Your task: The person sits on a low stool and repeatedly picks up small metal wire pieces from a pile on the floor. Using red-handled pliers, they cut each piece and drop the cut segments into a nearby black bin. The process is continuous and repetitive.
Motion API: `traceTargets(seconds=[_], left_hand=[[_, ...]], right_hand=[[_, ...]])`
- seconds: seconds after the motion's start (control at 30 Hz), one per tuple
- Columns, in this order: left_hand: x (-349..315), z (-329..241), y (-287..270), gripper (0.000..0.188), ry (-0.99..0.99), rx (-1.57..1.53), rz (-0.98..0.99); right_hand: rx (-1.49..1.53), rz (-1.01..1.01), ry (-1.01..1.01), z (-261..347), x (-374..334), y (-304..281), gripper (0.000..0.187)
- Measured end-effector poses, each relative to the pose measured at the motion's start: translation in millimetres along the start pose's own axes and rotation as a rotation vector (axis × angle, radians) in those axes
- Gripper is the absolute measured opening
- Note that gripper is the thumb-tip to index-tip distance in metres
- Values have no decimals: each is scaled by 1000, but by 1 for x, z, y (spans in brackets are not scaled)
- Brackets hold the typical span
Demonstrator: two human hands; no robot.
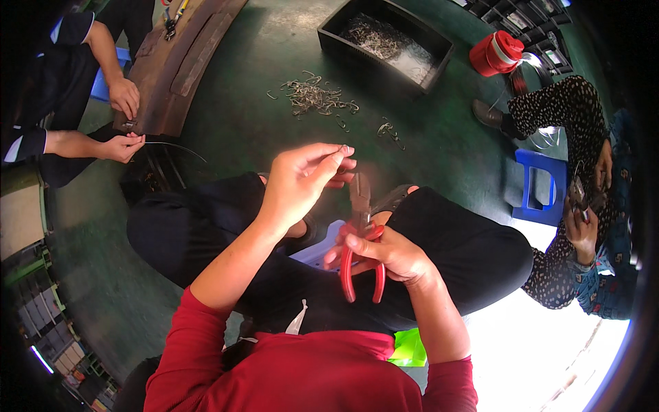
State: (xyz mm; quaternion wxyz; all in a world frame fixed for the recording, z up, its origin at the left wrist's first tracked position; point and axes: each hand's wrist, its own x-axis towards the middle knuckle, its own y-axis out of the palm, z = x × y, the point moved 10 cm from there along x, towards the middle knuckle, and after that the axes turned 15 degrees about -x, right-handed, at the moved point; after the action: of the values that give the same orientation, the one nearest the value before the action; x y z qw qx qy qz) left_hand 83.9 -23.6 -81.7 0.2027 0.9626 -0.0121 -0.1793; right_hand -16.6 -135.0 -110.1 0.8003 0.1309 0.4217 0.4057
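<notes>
My right hand is wrapped round red-handled pliers. The steel jaws point away from me, and the two handles spread apart below my palm. Just left of the jaws, my left hand is raised with thumb and forefinger pinched together. Something small and dark seems to sit at those fingertips, too small to make out. On the green floor ahead lies a loose heap of bent metal hooks, with a smaller cluster of hooks to its right.
A black crate with many metal pieces stands ahead, near a red jug. At left, a co-worker's hands handle wire beside a wooden bench. A person at right holds a tool near a blue stool.
</notes>
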Motion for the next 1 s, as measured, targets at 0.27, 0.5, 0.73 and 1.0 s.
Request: traceTargets(seconds=[0.27, 0.5, 0.73, 1.0], left_hand=[[-5, -7, 11, 27, 113, -75, 63], [-7, -9, 18, 22, 203, -65, 119], [-9, -11, 25, 24, 231, -4, 218], [-1, 3, 8, 32, -163, 25, 203]], right_hand=[[180, 168, -6, 4, 2, 25, 56], [256, 197, -31, 6, 0, 24, 51], [145, 101, -76, 8, -2, 13, 47], [-945, -842, -9, 44, -37, -63, 34]])
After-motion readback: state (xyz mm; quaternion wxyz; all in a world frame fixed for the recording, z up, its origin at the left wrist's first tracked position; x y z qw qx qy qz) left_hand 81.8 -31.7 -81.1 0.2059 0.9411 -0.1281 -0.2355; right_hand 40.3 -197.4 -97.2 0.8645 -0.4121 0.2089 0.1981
